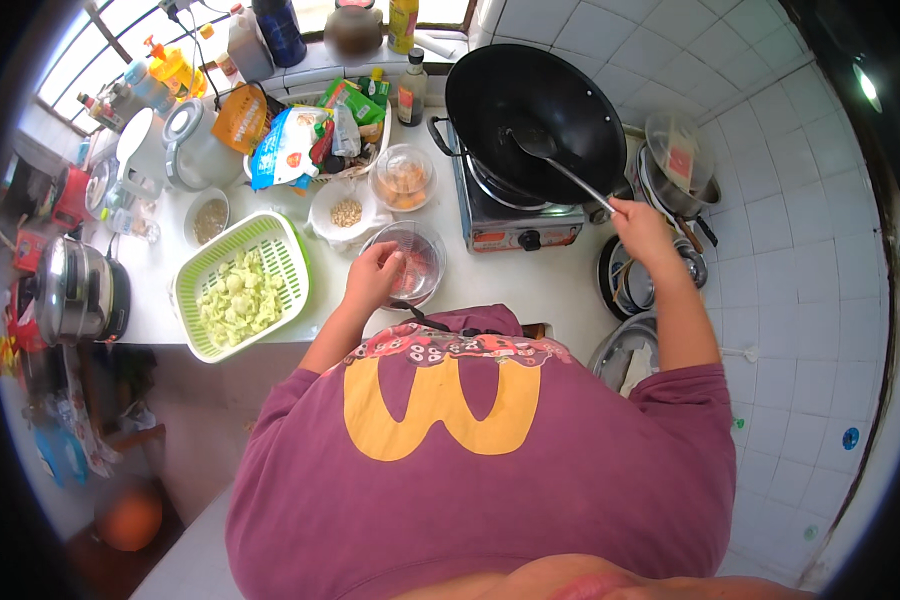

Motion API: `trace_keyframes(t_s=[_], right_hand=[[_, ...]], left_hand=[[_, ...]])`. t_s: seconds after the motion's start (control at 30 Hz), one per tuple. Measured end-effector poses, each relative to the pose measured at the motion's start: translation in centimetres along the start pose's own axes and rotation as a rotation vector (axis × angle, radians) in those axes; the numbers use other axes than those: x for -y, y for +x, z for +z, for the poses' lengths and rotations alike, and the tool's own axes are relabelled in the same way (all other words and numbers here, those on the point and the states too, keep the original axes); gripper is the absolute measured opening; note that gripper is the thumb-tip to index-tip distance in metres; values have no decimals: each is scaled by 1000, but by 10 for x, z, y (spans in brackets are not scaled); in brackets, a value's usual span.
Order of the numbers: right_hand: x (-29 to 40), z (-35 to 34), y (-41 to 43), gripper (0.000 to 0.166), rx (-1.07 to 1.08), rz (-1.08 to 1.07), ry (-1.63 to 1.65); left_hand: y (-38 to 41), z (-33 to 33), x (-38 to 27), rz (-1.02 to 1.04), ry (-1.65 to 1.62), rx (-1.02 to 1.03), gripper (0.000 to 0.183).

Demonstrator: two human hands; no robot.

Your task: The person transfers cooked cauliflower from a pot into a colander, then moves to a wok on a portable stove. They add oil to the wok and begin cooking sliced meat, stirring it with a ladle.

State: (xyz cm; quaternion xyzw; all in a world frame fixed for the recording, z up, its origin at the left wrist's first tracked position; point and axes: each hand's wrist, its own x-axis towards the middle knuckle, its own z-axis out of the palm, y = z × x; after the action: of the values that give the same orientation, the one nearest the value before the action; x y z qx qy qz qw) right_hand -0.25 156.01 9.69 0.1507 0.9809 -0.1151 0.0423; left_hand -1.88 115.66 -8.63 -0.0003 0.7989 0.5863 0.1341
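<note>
My right hand grips the end of a long metal ladle handle. The ladle's head rests inside a black wok, which sits on a portable gas stove. With loosely curled fingers, my left hand is at the left side of a clear bowl of red slices, perhaps sliced meat. Whether those fingers pinch anything is not visible. Left of that hand stands a green and white plastic basket holding cut pale cauliflower.
Behind the clear bowl are a white bowl of peeled garlic or nuts and a tub of orange pieces. A basket of seasoning packets and a sauce bottle stand farther back. Stacked pans are on the right; an electric pot is far left.
</note>
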Motion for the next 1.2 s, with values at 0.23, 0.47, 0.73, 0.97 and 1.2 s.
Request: trace_keyframes(t_s=[0.23,0.47,0.73,0.97,1.2], right_hand=[[19,37,22,35,-92,28,59],[19,68,42,34,-218,-41,53],[20,58,25,34,-360,-32,53],[6,41,0,34,-439,-57,109],[-18,52,-24,35,-410,6,98]], left_hand=[[3,-9,-15,-36,-9,-10,33],[1,-8,-24,12,-33,-29,33],[-3,-10,-29,-45,-13,-31,32],[-3,1,-40,-55,-14,40,32],[3,17,-32,10,58,86,33]])
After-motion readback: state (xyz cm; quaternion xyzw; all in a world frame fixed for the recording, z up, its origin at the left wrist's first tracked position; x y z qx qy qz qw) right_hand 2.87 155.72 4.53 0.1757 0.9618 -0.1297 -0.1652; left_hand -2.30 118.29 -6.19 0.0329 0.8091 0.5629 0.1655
